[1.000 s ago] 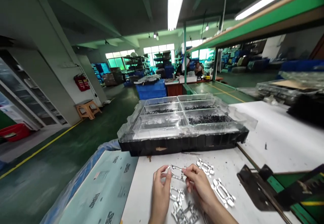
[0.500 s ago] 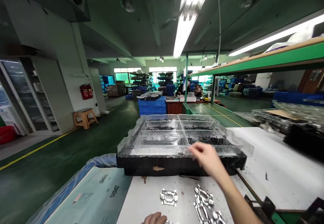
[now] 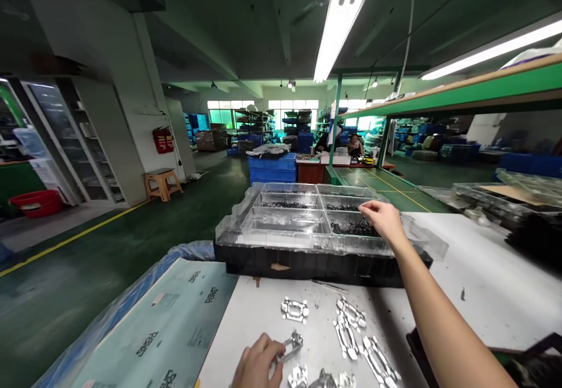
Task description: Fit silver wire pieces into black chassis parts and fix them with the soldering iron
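Note:
My right hand [image 3: 384, 219] is over the right side of a clear divided tray [image 3: 285, 241], its thumb and fingertips pinched together. Whatever lies between them is too small to make out. Small black parts [image 3: 353, 227] fill the compartment below it. Low on the white table, my left hand [image 3: 260, 361] has its fingers closed on the end of a silver metal part [image 3: 292, 344]. Further metal frames [image 3: 295, 310] lie beyond it and to its right [image 3: 380, 361].
The tray rests on a black base [image 3: 307, 264]. Thin tweezers [image 3: 329, 286] lie before it. A green sheet [image 3: 175, 318] covers the left side. Blue crates [image 3: 272, 168] and seated people [image 3: 355, 145] are farther back. Clear trays [image 3: 492, 201] stand at right.
My right hand has moved forward and right, over the tray's compartments. More of my left hand now shows, with the metal part in its fingers. The view has tilted down and turned slightly left.

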`<action>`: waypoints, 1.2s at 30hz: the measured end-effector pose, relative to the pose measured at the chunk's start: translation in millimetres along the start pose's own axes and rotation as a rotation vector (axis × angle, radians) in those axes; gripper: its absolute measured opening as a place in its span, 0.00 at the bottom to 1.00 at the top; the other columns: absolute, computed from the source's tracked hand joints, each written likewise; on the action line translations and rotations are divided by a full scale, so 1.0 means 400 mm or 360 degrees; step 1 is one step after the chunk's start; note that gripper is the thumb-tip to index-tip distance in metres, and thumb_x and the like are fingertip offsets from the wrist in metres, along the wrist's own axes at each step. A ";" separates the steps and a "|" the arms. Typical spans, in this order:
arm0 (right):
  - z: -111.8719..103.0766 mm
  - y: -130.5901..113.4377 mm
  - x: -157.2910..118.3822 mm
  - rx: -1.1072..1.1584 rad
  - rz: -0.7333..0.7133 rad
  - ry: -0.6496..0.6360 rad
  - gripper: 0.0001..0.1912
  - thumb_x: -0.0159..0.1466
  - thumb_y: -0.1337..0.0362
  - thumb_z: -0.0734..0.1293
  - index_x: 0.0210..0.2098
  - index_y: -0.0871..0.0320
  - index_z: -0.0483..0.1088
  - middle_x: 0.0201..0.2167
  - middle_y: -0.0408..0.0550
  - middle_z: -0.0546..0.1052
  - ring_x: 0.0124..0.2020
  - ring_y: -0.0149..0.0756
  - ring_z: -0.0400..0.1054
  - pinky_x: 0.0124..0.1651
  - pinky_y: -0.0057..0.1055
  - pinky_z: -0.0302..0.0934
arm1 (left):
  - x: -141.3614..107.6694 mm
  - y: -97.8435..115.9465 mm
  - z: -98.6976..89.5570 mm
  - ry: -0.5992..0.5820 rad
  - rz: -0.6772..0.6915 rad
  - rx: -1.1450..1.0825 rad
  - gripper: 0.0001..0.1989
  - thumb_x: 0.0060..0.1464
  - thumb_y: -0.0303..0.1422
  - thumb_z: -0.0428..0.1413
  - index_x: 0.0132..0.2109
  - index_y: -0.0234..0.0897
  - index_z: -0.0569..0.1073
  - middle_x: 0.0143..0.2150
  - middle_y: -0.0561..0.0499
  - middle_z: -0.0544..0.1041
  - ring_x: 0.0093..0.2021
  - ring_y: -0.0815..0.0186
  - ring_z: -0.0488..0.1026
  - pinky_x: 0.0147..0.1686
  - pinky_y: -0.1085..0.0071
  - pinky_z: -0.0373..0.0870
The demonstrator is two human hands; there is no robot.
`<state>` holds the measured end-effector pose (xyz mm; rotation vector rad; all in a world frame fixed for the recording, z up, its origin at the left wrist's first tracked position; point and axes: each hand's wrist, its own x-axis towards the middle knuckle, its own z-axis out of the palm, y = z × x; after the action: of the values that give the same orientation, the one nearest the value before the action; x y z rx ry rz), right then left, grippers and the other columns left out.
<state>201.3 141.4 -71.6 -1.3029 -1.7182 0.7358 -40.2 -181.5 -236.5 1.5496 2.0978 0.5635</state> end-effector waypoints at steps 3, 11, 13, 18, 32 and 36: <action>-0.012 0.016 -0.026 0.0434 -0.0018 0.0178 0.16 0.70 0.53 0.68 0.40 0.62 0.72 0.29 0.41 0.72 0.25 0.26 0.65 0.28 0.25 0.64 | -0.031 0.008 -0.003 0.0168 0.0107 -0.0122 0.17 0.67 0.38 0.45 0.44 0.43 0.78 0.43 0.47 0.76 0.41 0.59 0.76 0.45 0.66 0.70; 0.022 -0.051 -0.248 0.1380 -0.0032 0.0098 0.24 0.52 0.46 0.78 0.36 0.58 0.75 0.26 0.41 0.69 0.22 0.25 0.60 0.18 0.22 0.54 | -0.081 -0.032 -0.013 0.0730 0.0134 -0.0608 0.14 0.65 0.43 0.53 0.43 0.38 0.77 0.51 0.42 0.73 0.37 0.62 0.75 0.37 0.67 0.73; 0.041 -0.074 -0.334 0.1507 0.0027 -0.0094 0.20 0.52 0.51 0.79 0.36 0.57 0.77 0.27 0.42 0.69 0.23 0.26 0.62 0.17 0.21 0.54 | -0.093 -0.030 -0.012 0.0807 0.0147 -0.0773 0.12 0.65 0.41 0.55 0.42 0.38 0.75 0.56 0.41 0.72 0.33 0.67 0.74 0.34 0.68 0.73; 0.079 -0.098 -0.511 0.1702 0.0222 -0.0450 0.12 0.57 0.56 0.78 0.34 0.57 0.79 0.24 0.43 0.69 0.21 0.26 0.63 0.17 0.20 0.55 | -0.115 0.036 -0.025 0.0674 0.0381 -0.1303 0.07 0.66 0.36 0.55 0.43 0.37 0.73 0.57 0.40 0.72 0.35 0.66 0.78 0.30 0.70 0.74; 0.116 -0.035 -0.634 0.1398 0.0160 -0.0869 0.09 0.64 0.54 0.74 0.32 0.52 0.82 0.45 0.50 0.78 0.49 0.41 0.71 0.49 0.34 0.67 | -0.113 0.190 -0.086 0.0244 0.0822 -0.1656 0.06 0.62 0.29 0.58 0.45 0.38 0.78 0.61 0.41 0.72 0.52 0.59 0.75 0.52 0.66 0.72; 0.125 -0.030 -0.682 0.1434 0.0282 -0.0720 0.08 0.63 0.57 0.75 0.31 0.53 0.82 0.37 0.49 0.78 0.35 0.36 0.71 0.35 0.32 0.67 | -0.114 0.218 -0.061 0.0237 0.0583 -0.1904 0.17 0.60 0.31 0.60 0.56 0.42 0.75 0.69 0.41 0.64 0.47 0.62 0.76 0.49 0.66 0.73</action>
<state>181.9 -121.4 -158.7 -0.6707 -1.2996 1.7553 23.9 -202.0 -160.6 1.1087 1.0599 1.6893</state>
